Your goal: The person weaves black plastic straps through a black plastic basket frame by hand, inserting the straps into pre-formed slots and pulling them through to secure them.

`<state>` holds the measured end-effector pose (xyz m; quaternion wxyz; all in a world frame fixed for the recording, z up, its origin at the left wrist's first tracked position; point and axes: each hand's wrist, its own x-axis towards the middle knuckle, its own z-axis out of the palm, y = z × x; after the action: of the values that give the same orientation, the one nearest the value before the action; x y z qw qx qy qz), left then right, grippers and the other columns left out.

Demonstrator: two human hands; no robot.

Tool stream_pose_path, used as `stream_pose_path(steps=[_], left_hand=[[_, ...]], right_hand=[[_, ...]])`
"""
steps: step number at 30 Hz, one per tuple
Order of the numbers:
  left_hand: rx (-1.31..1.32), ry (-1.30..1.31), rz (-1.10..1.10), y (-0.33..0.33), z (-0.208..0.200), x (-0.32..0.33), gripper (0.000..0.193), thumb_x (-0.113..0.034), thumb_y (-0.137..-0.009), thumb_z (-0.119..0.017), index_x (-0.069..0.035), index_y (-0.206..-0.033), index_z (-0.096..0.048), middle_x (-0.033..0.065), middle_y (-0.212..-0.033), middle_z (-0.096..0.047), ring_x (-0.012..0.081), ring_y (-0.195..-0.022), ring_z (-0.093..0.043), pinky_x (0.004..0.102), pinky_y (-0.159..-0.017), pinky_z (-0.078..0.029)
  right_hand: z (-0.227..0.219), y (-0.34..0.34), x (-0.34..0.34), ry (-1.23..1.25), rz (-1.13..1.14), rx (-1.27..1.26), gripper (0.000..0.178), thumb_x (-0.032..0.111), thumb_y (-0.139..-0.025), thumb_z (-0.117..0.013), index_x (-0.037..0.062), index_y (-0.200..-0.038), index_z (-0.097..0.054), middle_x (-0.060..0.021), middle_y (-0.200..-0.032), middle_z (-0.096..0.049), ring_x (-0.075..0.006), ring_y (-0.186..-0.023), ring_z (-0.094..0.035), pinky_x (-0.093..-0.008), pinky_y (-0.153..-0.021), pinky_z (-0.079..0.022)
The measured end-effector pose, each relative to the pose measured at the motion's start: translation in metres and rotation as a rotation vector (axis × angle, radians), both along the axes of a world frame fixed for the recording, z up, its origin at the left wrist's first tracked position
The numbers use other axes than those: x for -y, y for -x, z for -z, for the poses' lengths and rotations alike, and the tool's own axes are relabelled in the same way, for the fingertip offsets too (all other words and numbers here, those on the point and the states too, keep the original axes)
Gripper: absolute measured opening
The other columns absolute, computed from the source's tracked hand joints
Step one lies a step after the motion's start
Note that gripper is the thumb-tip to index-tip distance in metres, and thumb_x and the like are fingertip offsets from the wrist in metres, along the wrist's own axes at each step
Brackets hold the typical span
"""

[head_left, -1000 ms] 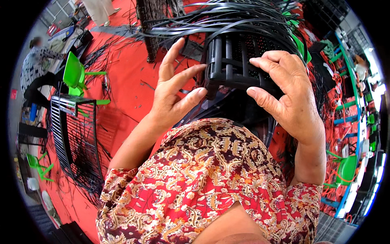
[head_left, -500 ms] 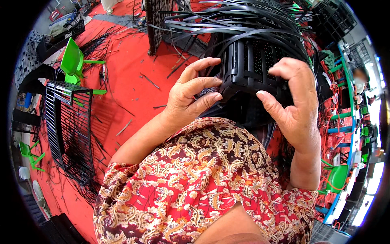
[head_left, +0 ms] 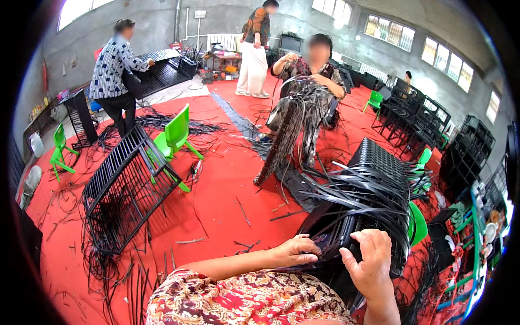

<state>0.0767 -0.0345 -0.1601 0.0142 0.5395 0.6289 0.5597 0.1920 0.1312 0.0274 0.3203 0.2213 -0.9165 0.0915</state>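
In front of me stands a black woven furniture piece (head_left: 379,157), with a thick bundle of loose flat black strips (head_left: 360,203) fanned across it. My left hand (head_left: 298,251) is at its near left side, fingers curled toward the thumb. Dark material at those fingertips hides what they grip. My right hand (head_left: 371,260) is raised at the near corner. Its thumb and bent fingers stand apart, with no strip visible between them.
Left lies a black slatted frame (head_left: 130,189) with trailing strips, beside a green chair (head_left: 176,130). Ahead, a seated co-worker (head_left: 311,76) handles a brown woven panel (head_left: 279,143). Another person (head_left: 114,70) holds a black frame. Cut strips litter the red floor (head_left: 227,211). Black frames (head_left: 414,111) stand right.
The view has tilted up, bringing the room and other people into sight. My hands now appear lower, still by the woven piece. The right fingers look more curled, still apart from the thumb.
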Motion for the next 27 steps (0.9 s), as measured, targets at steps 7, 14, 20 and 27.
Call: stream_pose_path(steps=[7,14,20,27], left_hand=[[-0.072,0.013,-0.068,-0.006,0.003,0.002,0.015,-0.019,-0.091,-0.061,-0.009,-0.102,-0.06,0.0031,-0.097,-0.063,0.0185,-0.097,-0.06,0.0512,-0.108,-0.022],[-0.619,0.162,-0.274,0.008,0.018,-0.001,0.007,-0.021,-0.076,-0.062,-0.022,-0.083,-0.063,0.0,-0.075,-0.052,0.0179,-0.085,-0.056,0.0584,-0.105,-0.021],[-0.074,-0.066,-0.069,-0.009,0.001,-0.002,0.009,-0.013,-0.085,-0.067,-0.011,-0.091,-0.06,0.0006,-0.079,-0.056,0.0176,-0.081,-0.058,0.0497,-0.106,-0.025],[0.129,-0.1,0.114,-0.008,0.013,-0.011,0.006,-0.017,-0.092,-0.06,-0.012,-0.095,-0.061,-0.0016,-0.082,-0.059,0.0137,-0.081,-0.058,0.0502,-0.108,-0.018]], right_hand=[[0.002,0.008,0.002,0.058,-0.025,0.047,0.032,0.02,-0.07,-0.074,0.0072,-0.098,-0.064,-0.0083,-0.084,-0.051,-0.0278,-0.079,-0.049,-0.0401,-0.073,-0.038],[-0.008,0.009,0.004,-0.077,-0.007,0.098,0.021,0.021,-0.075,-0.071,0.0107,-0.093,-0.066,-0.0078,-0.081,-0.044,-0.0264,-0.076,-0.046,-0.04,-0.068,-0.036],[0.0,0.008,-0.001,-0.01,-0.027,0.187,0.023,0.012,-0.072,-0.074,0.0078,-0.094,-0.068,-0.0063,-0.083,-0.049,-0.0242,-0.079,-0.048,-0.0346,-0.071,-0.04],[-0.017,0.009,0.007,-0.115,0.035,0.354,0.031,0.006,-0.07,-0.074,0.0025,-0.099,-0.068,-0.0069,-0.092,-0.05,-0.0193,-0.084,-0.049,-0.0286,-0.075,-0.041]])
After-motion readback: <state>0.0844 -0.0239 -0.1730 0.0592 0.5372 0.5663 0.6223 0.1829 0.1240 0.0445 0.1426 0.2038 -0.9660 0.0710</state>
